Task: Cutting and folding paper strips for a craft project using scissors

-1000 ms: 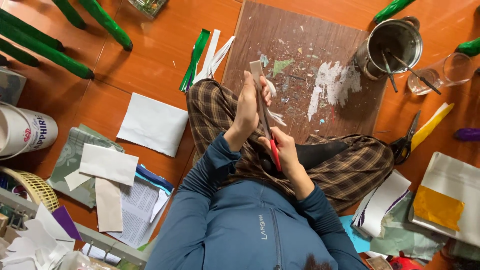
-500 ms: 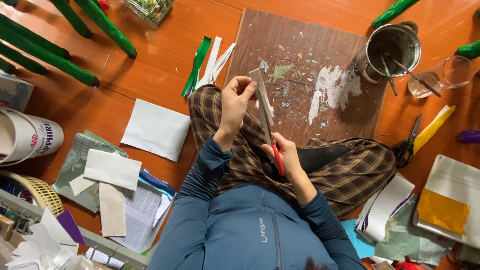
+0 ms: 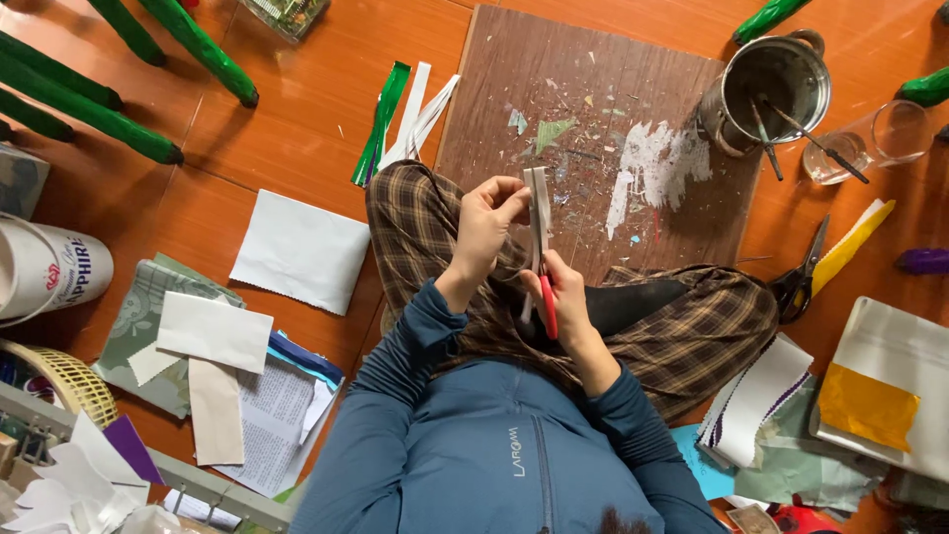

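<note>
**Cutting a paper strip over the lap**

Gripping red-handled scissors [image 3: 543, 287], the right hand [image 3: 565, 292] is closed; the left hand [image 3: 486, 222] pinches the pale paper strip [image 3: 538, 203], likely light and floppy, best held near the cut. Beyond, wooden board [image 3: 593, 89], metal pot [image 3: 776, 79].

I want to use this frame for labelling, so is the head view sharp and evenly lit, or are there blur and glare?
Head view: sharp at the left hand, right hand and red-handled scissors; light soft and even, faint shadows beside the green sticks; mild sheen on the metal pot.
</note>
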